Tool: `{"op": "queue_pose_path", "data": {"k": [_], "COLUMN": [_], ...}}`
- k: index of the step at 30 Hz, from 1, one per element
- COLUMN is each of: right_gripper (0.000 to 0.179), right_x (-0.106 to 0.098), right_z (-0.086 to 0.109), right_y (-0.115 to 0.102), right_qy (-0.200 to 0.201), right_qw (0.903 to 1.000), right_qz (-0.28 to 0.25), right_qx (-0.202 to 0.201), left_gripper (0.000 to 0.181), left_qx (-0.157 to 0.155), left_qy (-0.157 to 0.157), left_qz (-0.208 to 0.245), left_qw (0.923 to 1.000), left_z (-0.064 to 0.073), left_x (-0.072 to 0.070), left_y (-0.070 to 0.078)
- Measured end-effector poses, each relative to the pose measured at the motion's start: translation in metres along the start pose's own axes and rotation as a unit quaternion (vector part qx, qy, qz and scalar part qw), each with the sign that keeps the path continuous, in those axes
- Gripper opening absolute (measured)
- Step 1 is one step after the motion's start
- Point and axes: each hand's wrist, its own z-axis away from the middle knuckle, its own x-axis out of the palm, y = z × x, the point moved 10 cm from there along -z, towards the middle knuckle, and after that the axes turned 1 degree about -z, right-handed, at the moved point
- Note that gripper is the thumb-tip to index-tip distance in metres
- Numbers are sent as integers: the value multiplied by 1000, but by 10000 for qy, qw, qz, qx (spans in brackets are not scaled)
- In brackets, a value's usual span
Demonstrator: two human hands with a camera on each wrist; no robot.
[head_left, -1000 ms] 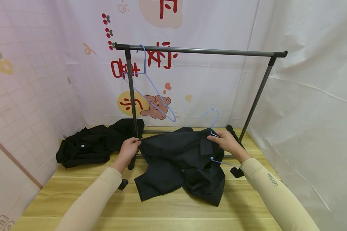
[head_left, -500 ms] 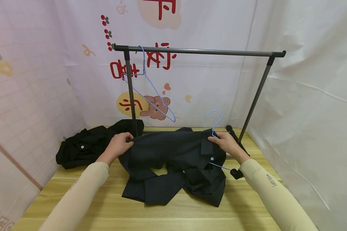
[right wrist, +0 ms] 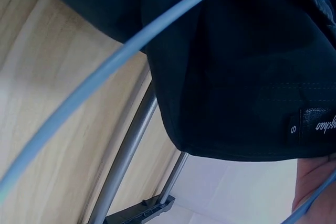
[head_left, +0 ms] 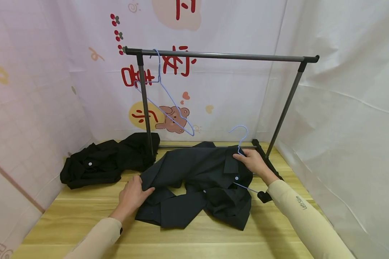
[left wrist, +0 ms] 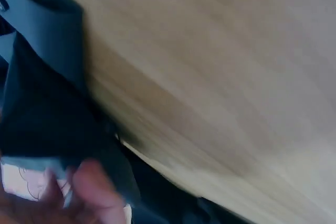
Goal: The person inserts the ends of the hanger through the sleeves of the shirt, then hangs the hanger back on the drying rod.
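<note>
A black shirt (head_left: 197,167) with pale buttons lies partly raised over the table. A light-blue wire hanger (head_left: 245,135) is inside it, with the hook sticking up at the collar and part of a bar showing lower right. My right hand (head_left: 254,162) grips the shirt's collar together with the hanger neck. At the shirt's left edge, my left hand (head_left: 132,194) holds the fabric between thumb and fingers. Blurred fingers (left wrist: 94,187) show beside the dark cloth in the left wrist view. A label (right wrist: 315,124) shows inside the shirt in the right wrist view.
A dark metal clothes rack (head_left: 230,55) stands behind the shirt. One more blue hanger (head_left: 173,97) hangs from its bar at the left. A crumpled black garment (head_left: 103,162) lies at the table's back left. Printed cloth walls (head_left: 230,100) enclose the wooden table (head_left: 214,244).
My left hand has moved left, then down toward the table, and the shirt's left part has spread left and sunk with it. My right hand keeps its hold at the collar.
</note>
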Motion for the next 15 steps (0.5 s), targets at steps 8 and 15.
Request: {"op": "queue_pose_path", "data": {"k": [8, 15], "right_gripper": [47, 48], "right_x": [-3, -9], "right_z": [1, 1], "right_y": [1, 4], "right_qy": [-28, -38], "right_qw": [10000, 10000], "right_qz": [7, -41], "right_qx": [42, 48], "left_gripper": [13, 34], "left_qx": [-43, -48], "left_qy": [-507, 530], "left_qz": [-327, -106], "left_qw": [9982, 9985], "left_z": [-7, -30], "left_x": [-33, -105], "left_y": [-35, -57]}}
